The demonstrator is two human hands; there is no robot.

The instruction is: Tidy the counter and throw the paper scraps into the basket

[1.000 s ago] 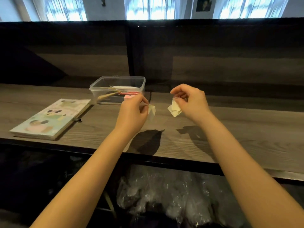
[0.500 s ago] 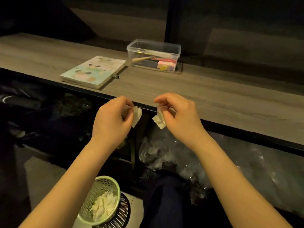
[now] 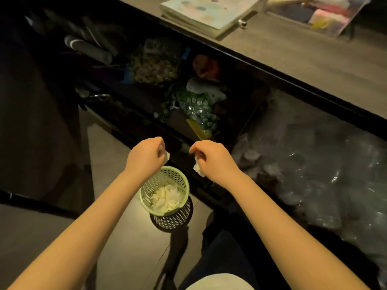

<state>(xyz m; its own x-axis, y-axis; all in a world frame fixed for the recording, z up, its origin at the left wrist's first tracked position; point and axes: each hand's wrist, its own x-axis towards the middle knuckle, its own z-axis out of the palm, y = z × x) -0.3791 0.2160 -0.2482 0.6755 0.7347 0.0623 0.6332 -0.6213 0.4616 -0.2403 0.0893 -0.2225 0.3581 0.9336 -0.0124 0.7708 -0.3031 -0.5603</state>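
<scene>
Looks like my craft corner at home: a wood-grain counter (image 3: pixel 314 57) with an illustrated book (image 3: pixel 207 11) and a clear plastic box (image 3: pixel 326 15) of bits, and bags of beads (image 3: pixel 196 107) (I think) stuffed on the dark shelf underneath.

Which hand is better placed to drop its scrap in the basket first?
Left. The left hand with its scrap appears closest to above the green basket; the right hand holds its scrap further to the side.
</scene>
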